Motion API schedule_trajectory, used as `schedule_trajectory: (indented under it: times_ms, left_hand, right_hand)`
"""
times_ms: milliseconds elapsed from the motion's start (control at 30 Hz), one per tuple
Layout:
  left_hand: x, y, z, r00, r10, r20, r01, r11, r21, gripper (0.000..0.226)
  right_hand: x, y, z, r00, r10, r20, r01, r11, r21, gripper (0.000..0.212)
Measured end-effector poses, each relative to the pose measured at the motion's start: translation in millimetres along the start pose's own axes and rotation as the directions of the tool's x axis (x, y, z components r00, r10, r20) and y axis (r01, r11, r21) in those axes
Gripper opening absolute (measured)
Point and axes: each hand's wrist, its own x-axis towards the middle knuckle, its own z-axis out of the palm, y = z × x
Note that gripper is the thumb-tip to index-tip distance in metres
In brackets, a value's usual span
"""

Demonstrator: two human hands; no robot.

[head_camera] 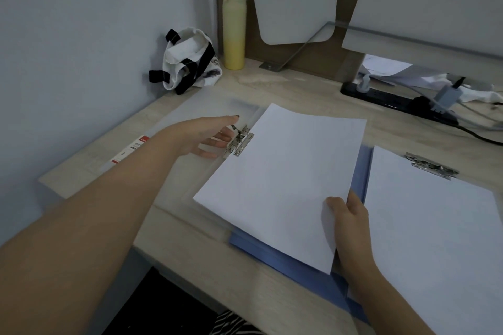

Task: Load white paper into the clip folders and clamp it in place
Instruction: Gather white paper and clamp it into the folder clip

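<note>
An open translucent clip folder [187,109] lies on the desk, its metal clamp [239,141] at the middle. A stack of white paper [277,179] lies on the folder's right half, its top edge by the clamp. My left hand [206,134] reaches to the clamp, fingers straight and touching its lever. My right hand [347,220] pinches the paper's lower right edge, thumb on top. To the right, a blue clip folder [299,261] lies open with white paper [435,228] under its own clamp [430,166].
A yellow bottle [234,24] and a white tote bag [187,60] stand at the back left corner by the wall. A black power strip [394,102] with plugs and cables runs along the back right. The desk's front edge [190,275] is near me.
</note>
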Motion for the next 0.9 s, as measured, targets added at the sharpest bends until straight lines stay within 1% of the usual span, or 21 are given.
schedule_trajectory:
  times_ms: [67,133,233,433,500,567,633,700,767,833,900]
  left_hand:
    - [0.5,-0.1,-3.0,1.0,-0.025,-0.001,0.026,0.999,0.025,0.048]
    - [-0.2,0.3,-7.2,0.998,-0.067,0.001,0.067,0.994,0.092,0.058]
    - [-1.9,1.5,-10.4,0.993,-0.116,0.01,0.113,0.981,0.155,0.069]
    - [-1.5,-0.4,-8.1,0.994,-0.1,0.038,0.094,0.988,0.124,0.07]
    - [-5.2,-2.4,-8.2,0.988,-0.109,0.11,0.099,0.991,0.09,0.065]
    - [-9.3,-6.1,-6.7,0.967,-0.118,0.227,0.107,0.992,0.061,0.063]
    - [-11.4,-12.2,-4.4,0.958,-0.083,0.274,0.074,0.996,0.043,0.058]
    - [-11.6,-20.4,-2.5,0.966,-0.031,0.258,0.025,0.999,0.025,0.042]
    - [-12.9,-27.0,0.3,0.977,0.016,0.212,-0.016,1.0,-0.003,0.028]
    - [-11.5,-33.6,3.8,0.989,0.061,0.136,-0.063,0.998,0.01,0.023]
    - [-8.5,-38.8,6.8,0.992,0.115,0.052,-0.118,0.991,0.063,0.026]
  right_hand:
    - [0.7,0.7,-0.4,1.0,0.004,-0.011,-0.004,1.0,-0.003,0.017]
    - [1.8,1.7,-0.5,1.0,0.0,-0.018,0.0,1.0,-0.008,0.012]
    - [2.2,1.8,0.5,0.999,-0.013,-0.03,0.012,1.0,-0.024,0.012]
    - [1.5,1.4,0.7,0.998,-0.045,-0.044,0.043,0.998,-0.048,0.016]
    - [0.9,2.4,0.2,0.997,-0.057,-0.046,0.054,0.997,-0.052,0.016]
    - [-0.3,1.5,0.7,0.997,-0.063,-0.045,0.061,0.997,-0.052,0.015]
    - [-1.9,-0.3,1.2,0.997,-0.072,-0.042,0.07,0.996,-0.062,0.014]
    - [-3.5,-1.5,0.9,0.996,-0.077,-0.035,0.074,0.995,-0.067,0.016]
    - [-4.2,-2.2,0.4,0.997,-0.074,-0.024,0.072,0.995,-0.072,0.015]
    - [-4.4,-1.9,0.3,0.997,-0.071,-0.022,0.069,0.995,-0.076,0.017]
    - [-3.1,0.3,-0.3,0.997,-0.071,-0.021,0.069,0.994,-0.08,0.013]
